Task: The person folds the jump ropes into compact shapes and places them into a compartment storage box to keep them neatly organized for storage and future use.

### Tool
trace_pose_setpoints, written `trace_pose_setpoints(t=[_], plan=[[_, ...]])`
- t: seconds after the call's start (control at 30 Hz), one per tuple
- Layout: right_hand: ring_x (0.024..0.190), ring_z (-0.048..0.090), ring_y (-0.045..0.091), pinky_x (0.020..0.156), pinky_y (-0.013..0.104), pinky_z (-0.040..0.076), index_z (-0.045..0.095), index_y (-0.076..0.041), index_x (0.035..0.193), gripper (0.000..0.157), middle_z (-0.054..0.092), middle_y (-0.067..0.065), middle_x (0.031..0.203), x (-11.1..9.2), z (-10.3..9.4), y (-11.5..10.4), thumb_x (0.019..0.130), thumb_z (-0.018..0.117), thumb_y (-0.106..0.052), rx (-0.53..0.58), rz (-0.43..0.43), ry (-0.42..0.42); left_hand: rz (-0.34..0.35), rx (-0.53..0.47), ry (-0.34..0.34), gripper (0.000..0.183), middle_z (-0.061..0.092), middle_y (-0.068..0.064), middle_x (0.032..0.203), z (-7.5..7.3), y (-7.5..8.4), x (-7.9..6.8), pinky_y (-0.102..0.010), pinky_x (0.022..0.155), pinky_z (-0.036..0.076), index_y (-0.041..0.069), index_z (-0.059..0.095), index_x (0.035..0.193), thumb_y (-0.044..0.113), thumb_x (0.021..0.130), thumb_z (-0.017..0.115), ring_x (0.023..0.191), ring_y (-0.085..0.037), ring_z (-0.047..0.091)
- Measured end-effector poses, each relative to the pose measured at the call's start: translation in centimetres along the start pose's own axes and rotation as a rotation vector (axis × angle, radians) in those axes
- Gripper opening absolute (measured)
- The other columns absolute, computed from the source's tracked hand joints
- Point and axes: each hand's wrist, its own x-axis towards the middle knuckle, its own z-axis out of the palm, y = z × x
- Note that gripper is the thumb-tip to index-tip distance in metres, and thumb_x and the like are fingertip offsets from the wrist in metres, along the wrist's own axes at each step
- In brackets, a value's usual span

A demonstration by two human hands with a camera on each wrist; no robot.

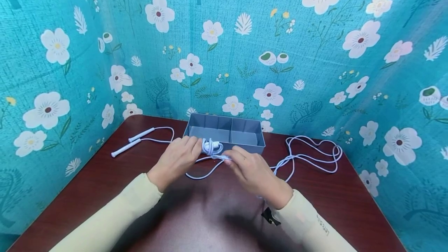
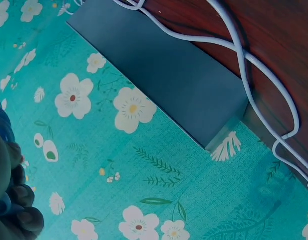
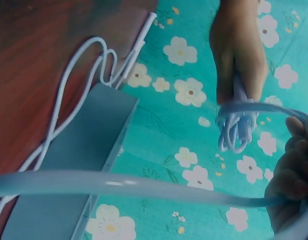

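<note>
Two hands are seen mid-frame over a dark red table (image 1: 105, 182) — left hand (image 1: 176, 158) clutching a rope bundle (image 1: 211, 147), right hand (image 1: 252, 172) pinching its strand — before floral teal walls (image 1: 315, 69).

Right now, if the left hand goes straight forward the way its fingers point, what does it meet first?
Probably the near wall of the grey tray, just past the rope bundle that the left hand holds; depth is unclear.

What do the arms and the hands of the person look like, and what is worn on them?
Both arms wear long pale yellow sleeves that end at the wrists. The right sleeve bears a small line of grey lettering near the cuff, too small to read, and a small black clip or strap sits under that wrist. The left sleeve is plain. The left hand and the right hand are bare, without gloves; no rings show.
</note>
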Motion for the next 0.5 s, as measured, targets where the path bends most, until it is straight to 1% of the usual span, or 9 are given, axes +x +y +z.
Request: trace_pose_setpoints(t=[0.1,0.17,0.3,0.4,0.5], plan=[[0.061,0.044,0.006,0.054,0.020,0.040,0.061,-0.009,0.111,0.019,0.050,-0.005,0.085,0.4,-0.4,0.4,0.103,0.049,-0.021,-0.001,0.040,0.013,0.045,-0.034,0.036,0.030,0.053,-0.012,0.087,-0.1,0.3,0.0,-0.033,0.053,0.041,-0.004,0.055,0.110,0.005,0.085,0.069,0.067,-0.023,0.048],[0.061,0.043,0.005,0.055,0.021,0.041,0.062,-0.009,0.109,0.016,0.051,-0.005,0.085,0.6,-0.5,0.7,0.101,0.051,-0.018,0.002,0.077,0.023,0.081,-0.055,0.055,0.036,0.054,-0.012,0.088,-0.2,0.5,0.0,-0.033,0.054,0.043,-0.004,0.055,0.112,0.006,0.082,0.072,0.070,-0.022,0.048],[0.064,0.044,0.005,0.057,0.022,0.043,0.065,-0.009,0.110,0.015,0.053,-0.005,0.087,0.7,-0.5,1.3,0.099,0.056,-0.014,0.020,0.148,0.035,0.140,-0.076,0.067,0.043,0.054,-0.011,0.089,-0.5,0.7,0.0,-0.030,0.056,0.044,-0.003,0.055,0.116,0.007,0.079,0.075,0.071,-0.021,0.047],[0.069,0.046,0.005,0.060,0.022,0.044,0.066,-0.010,0.112,0.017,0.053,-0.006,0.088,0.6,-0.3,1.7,0.099,0.057,-0.015,0.035,0.175,0.036,0.162,-0.081,0.072,0.044,0.054,-0.010,0.090,-0.8,0.9,0.1,-0.029,0.057,0.043,-0.001,0.055,0.117,0.010,0.080,0.075,0.071,-0.020,0.046],[0.072,0.046,0.005,0.060,0.023,0.043,0.067,-0.011,0.112,0.017,0.052,-0.007,0.088,0.6,0.0,2.1,0.098,0.057,-0.015,0.071,0.182,0.047,0.170,-0.091,0.083,0.042,0.054,-0.009,0.090,-1.1,1.1,0.2,-0.028,0.057,0.042,0.000,0.055,0.116,0.014,0.082,0.074,0.071,-0.019,0.046]])
